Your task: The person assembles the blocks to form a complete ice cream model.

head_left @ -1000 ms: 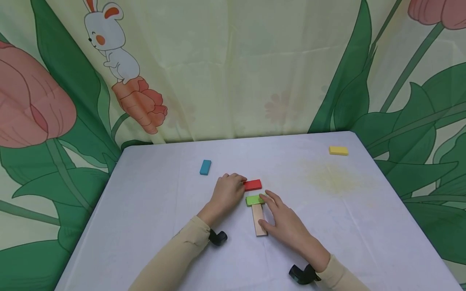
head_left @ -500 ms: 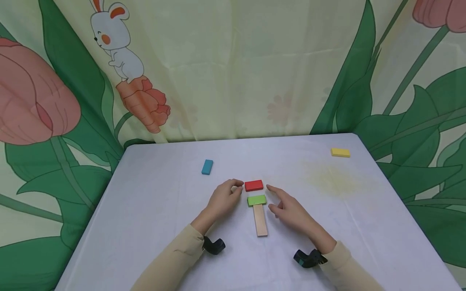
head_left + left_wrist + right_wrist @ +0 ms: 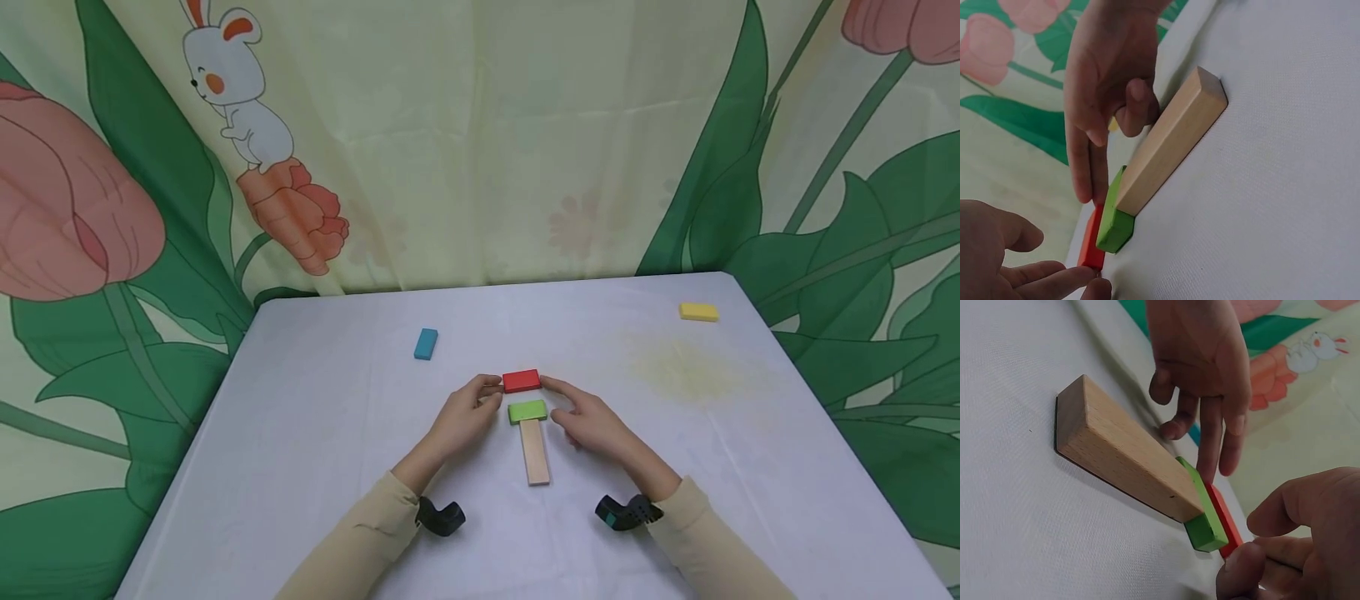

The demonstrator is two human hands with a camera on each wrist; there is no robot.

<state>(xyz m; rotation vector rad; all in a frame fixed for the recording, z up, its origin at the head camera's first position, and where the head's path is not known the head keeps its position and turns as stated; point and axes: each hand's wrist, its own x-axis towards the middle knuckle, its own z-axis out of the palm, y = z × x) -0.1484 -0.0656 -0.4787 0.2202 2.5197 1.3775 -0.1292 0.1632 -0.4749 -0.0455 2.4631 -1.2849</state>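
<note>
1. The red block [image 3: 521, 381] lies flat on the desk [image 3: 315, 467], just beyond the green block [image 3: 527, 411], with a narrow gap between the two. I have it squeezed end to end: my left hand [image 3: 463, 417] touches its left end and my right hand [image 3: 592, 423] its right end.
2. My left fingers [image 3: 1054, 280] are lightly curled, with thumb and forefinger tips close together at the block's corner. On my right hand the forefinger [image 3: 557, 387] is stretched out to the block's end and the others are curled loosely back; neither hand wraps round the block.
3. The green block lies crosswise against the far end of the long wooden block [image 3: 535, 451], the two touching and forming a T. The wrist views show the red block parallel to the green one.
4. The risk, as I judge it: uneven pressure from my two fingertips would twist the red block out of parallel, or a push towards me would carry it into the green block and shove that off the wooden one. My curled right fingers hang just beside the green block and could knock it.
5. Further out, a blue block [image 3: 425, 343] lies to the far left and a yellow block [image 3: 698, 312] near the desk's far right corner, both well apart from my hands.
</note>
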